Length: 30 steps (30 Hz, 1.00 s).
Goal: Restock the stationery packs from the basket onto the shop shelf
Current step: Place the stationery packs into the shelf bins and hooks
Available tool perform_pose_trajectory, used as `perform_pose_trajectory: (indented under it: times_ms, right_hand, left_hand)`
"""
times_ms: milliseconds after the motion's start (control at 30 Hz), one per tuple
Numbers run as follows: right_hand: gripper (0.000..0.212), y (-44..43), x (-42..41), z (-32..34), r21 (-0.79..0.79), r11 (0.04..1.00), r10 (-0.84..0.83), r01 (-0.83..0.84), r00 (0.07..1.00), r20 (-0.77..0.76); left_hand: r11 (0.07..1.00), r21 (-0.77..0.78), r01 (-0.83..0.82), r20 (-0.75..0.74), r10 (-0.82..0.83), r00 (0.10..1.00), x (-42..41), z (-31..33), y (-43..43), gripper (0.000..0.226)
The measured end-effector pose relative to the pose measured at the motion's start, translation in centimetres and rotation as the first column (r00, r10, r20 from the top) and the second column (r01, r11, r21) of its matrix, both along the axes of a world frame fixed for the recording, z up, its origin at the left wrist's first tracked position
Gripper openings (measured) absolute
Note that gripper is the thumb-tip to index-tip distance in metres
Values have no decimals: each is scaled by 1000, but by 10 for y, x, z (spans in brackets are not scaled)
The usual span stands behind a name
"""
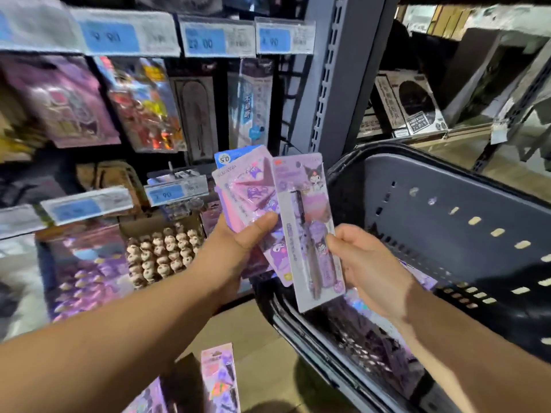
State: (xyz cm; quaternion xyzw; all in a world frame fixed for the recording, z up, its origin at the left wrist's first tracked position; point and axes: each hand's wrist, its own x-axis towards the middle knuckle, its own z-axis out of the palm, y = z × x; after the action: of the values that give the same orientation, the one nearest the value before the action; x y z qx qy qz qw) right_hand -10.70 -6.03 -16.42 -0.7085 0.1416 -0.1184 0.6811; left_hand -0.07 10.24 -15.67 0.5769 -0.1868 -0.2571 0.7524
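My left hand (pixel 235 245) grips a fanned bundle of pink and purple stationery packs (pixel 244 189), thumb across their front. Beside it, my right hand (pixel 366 266) pinches the lower edge of a long purple pen pack (pixel 310 222) with a cartoon figure at its top. Both hands are held between the shelf and the dark grey basket (pixel 447 222), over the basket's left rim. More purple packs (pixel 372 338) lie in the bottom of the basket. The shop shelf (pixel 190 37) carries blue price labels with packs hanging below them.
A grey slotted upright (pixel 325 79) divides the shelf from a bay with boxed goods (pixel 408 105). Below the labels stand a tray of small figure erasers (pixel 164 251) and shiny purple packs (pixel 83 266). More packs (pixel 217 380) lie low in front.
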Motion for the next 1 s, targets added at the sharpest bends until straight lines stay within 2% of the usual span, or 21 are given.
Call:
perform_pose_trajectory:
  times_ms: [100, 233, 333, 400, 467, 567, 667, 767, 833, 900, 1000]
  right_hand:
    - [26, 31, 28, 5, -66, 998, 0, 0, 1000, 5]
    - [58, 73, 63, 4, -204, 976, 77, -79, 997, -17]
    - [64, 111, 81, -6, -271, 950, 145, -156, 988, -59]
    - [60, 140, 92, -20, -253, 945, 188, -209, 976, -107]
    - [50, 169, 100, -36, -215, 941, 229, -260, 961, -156]
    - [32, 206, 107, -65, -227, 914, 286, -336, 931, -227]
    - [33, 240, 105, -94, -254, 888, 311, -384, 907, -282]
    - [36, 265, 99, -121, -246, 858, 354, -451, 866, -352]
    - [35, 276, 94, -135, -224, 837, 378, -499, 824, -421]
    - [29, 287, 91, -146, -197, 817, 396, -542, 776, -491]
    - [15, 305, 86, -161, -89, 817, 437, -569, 713, -548]
  left_hand:
    - [999, 29, -37, -38, 38, 999, 18, 5, 36, 27]
    - [998, 59, -34, -30, 36, 999, 39, 4, 97, 30]
    - [992, 103, -78, -82, 87, 993, 49, -7, 147, 43]
    - [983, 139, -120, -133, 139, 981, 50, -17, 178, 40]
    - [973, 163, -161, -180, 190, 965, 50, -32, 208, 25]
    - [957, 215, -193, -196, 236, 952, 46, -60, 245, 37]
    - [921, 247, -302, -220, 357, 908, 37, -90, 274, 13]
    - [923, 240, -301, -287, 363, 886, 24, -118, 302, 23]
    - [927, 244, -284, -308, 351, 884, 21, -140, 323, 52]
    - [902, 313, -296, -334, 396, 855, 17, -156, 344, 77]
    - [865, 397, -306, -354, 452, 819, 9, -175, 366, 78]
